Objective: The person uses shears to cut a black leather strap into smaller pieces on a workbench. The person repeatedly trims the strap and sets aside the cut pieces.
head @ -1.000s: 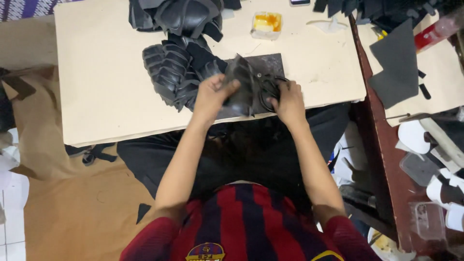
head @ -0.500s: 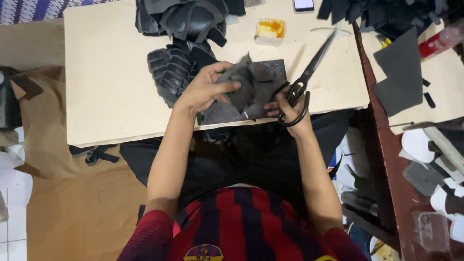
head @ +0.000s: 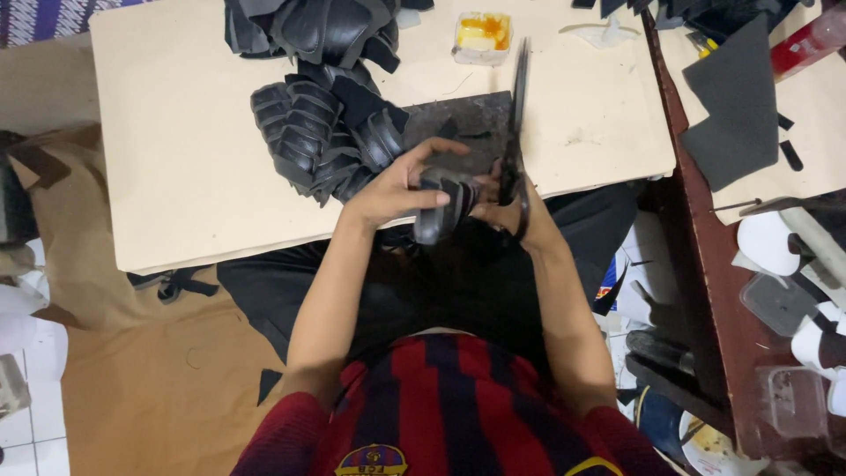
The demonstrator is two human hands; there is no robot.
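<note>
Since half a second ago the large black-handled scissors (head: 514, 132) have swung from a slant across the board to stand almost straight up and away from the person, and the flat dark piece that lay spread under the left hand is now gathered into a curved black leather-like piece (head: 441, 204) lifted just off the board's near edge.

Head view: the left hand (head: 394, 187) is closed around that black piece, thumb above and fingers curled beneath, so it holds the piece firmly at the front edge of the pale beige work board (head: 176, 150). The right hand (head: 520, 219) is mostly hidden behind the scissors' loops; its fingers pass through the handles, so it grips the scissors, though whether the blades are parted or shut cannot be told from this angle. The blades rise over a dark grey cutting mat (head: 467, 123) lying on the board.

Just left of the hands lies a fanned stack of black cut pieces (head: 317, 137), and a second heap of similar black pieces (head: 317, 31) sits at the board's far edge. A small clear tub with yellow-orange contents (head: 482, 35) stands beyond the mat. On the neighbouring table to the right lies a dark grey foam sheet (head: 736, 106).

As a judgement, the two stacks suggest many pieces are already cut, while the one in hand is mid-trim; how many remain cannot be seen.
</note>
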